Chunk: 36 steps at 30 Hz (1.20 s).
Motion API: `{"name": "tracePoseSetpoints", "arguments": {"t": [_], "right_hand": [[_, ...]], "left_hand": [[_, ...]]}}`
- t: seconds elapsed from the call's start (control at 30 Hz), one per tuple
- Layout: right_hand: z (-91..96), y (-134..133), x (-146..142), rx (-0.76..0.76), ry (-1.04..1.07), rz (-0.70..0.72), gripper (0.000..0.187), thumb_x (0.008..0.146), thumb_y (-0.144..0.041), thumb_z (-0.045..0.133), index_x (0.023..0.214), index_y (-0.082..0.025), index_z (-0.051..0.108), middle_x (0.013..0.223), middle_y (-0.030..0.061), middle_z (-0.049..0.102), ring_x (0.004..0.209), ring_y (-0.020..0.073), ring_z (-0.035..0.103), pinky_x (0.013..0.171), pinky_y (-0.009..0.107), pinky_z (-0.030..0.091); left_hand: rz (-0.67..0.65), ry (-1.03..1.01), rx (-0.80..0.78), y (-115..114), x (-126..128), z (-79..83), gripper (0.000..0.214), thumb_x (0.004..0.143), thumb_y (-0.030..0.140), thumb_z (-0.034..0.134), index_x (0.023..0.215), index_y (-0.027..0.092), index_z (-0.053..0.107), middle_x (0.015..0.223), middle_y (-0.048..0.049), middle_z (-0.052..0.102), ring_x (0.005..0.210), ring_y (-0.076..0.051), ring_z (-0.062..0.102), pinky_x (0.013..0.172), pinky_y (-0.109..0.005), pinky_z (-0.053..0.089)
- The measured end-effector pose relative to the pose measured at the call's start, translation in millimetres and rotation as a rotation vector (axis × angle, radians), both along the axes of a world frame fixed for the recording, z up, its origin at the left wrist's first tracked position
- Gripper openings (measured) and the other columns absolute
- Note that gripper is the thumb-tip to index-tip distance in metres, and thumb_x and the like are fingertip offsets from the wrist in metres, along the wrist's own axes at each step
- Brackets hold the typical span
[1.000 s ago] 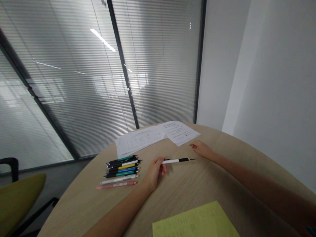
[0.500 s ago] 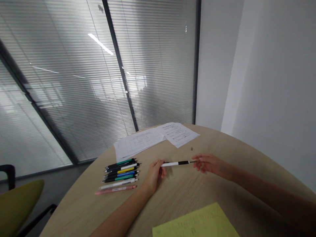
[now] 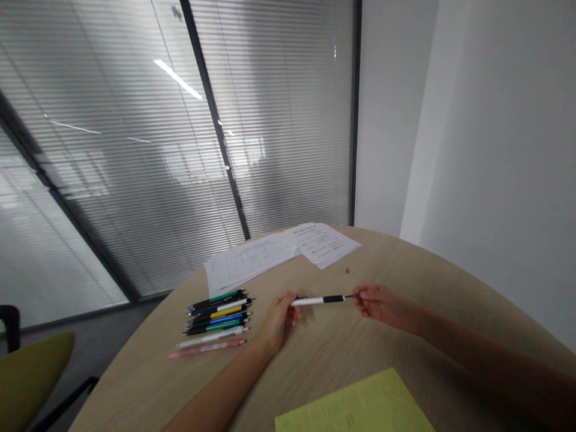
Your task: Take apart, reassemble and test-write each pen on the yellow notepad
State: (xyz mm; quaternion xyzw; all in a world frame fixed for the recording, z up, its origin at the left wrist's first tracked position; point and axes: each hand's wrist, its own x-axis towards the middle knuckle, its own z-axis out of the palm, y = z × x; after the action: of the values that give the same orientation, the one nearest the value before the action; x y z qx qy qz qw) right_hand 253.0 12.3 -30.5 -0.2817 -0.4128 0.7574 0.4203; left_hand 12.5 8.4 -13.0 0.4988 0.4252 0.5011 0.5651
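Note:
A white pen (image 3: 310,301) with a black grip lies level between my two hands, just above the table. My left hand (image 3: 279,318) is closed round its left end. From the pen's right end sticks out a thin dark refill (image 3: 349,296). The fingertips of my right hand (image 3: 377,305) pinch the far end of this refill. To the left of my left hand, several pens (image 3: 220,313) lie side by side in a row, black, green, yellow, blue, white and pink.
Printed sheets (image 3: 252,261) lie at the far side of the round wooden table (image 3: 252,396). A yellow paper (image 3: 355,405) is at the near edge. A small brown bit (image 3: 347,270) lies beyond the pen. A green chair (image 3: 36,378) stands at the left.
The fingers of my right hand have closed on the thin refill end, having been looser before. My left hand still holds the pen. The view has shifted slightly.

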Motion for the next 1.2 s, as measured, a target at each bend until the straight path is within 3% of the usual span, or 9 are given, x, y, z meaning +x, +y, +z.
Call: {"name": "tracePoseSetpoints", "arguments": {"t": [0.2, 0.6, 0.87, 1.07, 1.2], "right_hand": [[4.3, 0, 4, 0.012, 0.002, -0.017, 0.014, 0.059, -0.021, 0.067, 0.072, -0.017, 0.064, 0.066, 0.0003, 0.061, 0.060, 0.0081, 0.055, 0.057, 0.020, 0.039], [27.8, -4, 19, 0.086, -0.153, -0.237, 0.021, 0.053, -0.025, 0.073, 0.070, -0.018, 0.064, 0.063, -0.0008, 0.061, 0.056, 0.0081, 0.053, 0.053, 0.022, 0.040], [39.4, -3, 26, 0.236, -0.303, -0.330, 0.025, 0.052, -0.033, 0.073, 0.069, -0.018, 0.064, 0.061, -0.0001, 0.058, 0.055, 0.0097, 0.050, 0.053, 0.024, 0.038], [55.4, -12, 15, 0.433, -0.477, -0.379, 0.024, 0.056, -0.036, 0.069, 0.071, -0.017, 0.066, 0.058, -0.0007, 0.054, 0.053, 0.0098, 0.046, 0.051, 0.025, 0.036], [52.8, -13, 4, 0.487, -0.504, -0.356, 0.026, 0.062, -0.038, 0.064, 0.077, -0.018, 0.067, 0.058, 0.0002, 0.056, 0.052, 0.0096, 0.046, 0.050, 0.024, 0.037]], "left_hand": [[0.004, -0.020, -0.006, 0, 0, 0.8, 0.024, 0.066, 0.034, 0.051, 0.054, 0.013, 0.050, 0.038, 0.0042, 0.044, 0.034, -0.006, 0.033, 0.038, -0.018, 0.024], [0.032, -0.071, -0.019, 2, -3, 0.1, 0.024, 0.066, 0.034, 0.050, 0.053, 0.015, 0.048, 0.037, 0.0052, 0.041, 0.034, -0.006, 0.032, 0.037, -0.019, 0.023], [0.038, -0.115, -0.040, 5, -4, -1.6, 0.023, 0.065, 0.035, 0.051, 0.053, 0.015, 0.046, 0.038, 0.0059, 0.041, 0.035, -0.005, 0.033, 0.039, -0.019, 0.024], [0.038, -0.125, -0.061, 6, -4, -1.4, 0.023, 0.064, 0.034, 0.051, 0.052, 0.016, 0.045, 0.039, 0.0058, 0.041, 0.035, -0.006, 0.033, 0.038, -0.020, 0.023], [0.043, -0.130, -0.062, 5, -4, -0.3, 0.020, 0.064, 0.033, 0.050, 0.054, 0.016, 0.046, 0.041, 0.0059, 0.041, 0.036, -0.006, 0.033, 0.039, -0.020, 0.024]]}}
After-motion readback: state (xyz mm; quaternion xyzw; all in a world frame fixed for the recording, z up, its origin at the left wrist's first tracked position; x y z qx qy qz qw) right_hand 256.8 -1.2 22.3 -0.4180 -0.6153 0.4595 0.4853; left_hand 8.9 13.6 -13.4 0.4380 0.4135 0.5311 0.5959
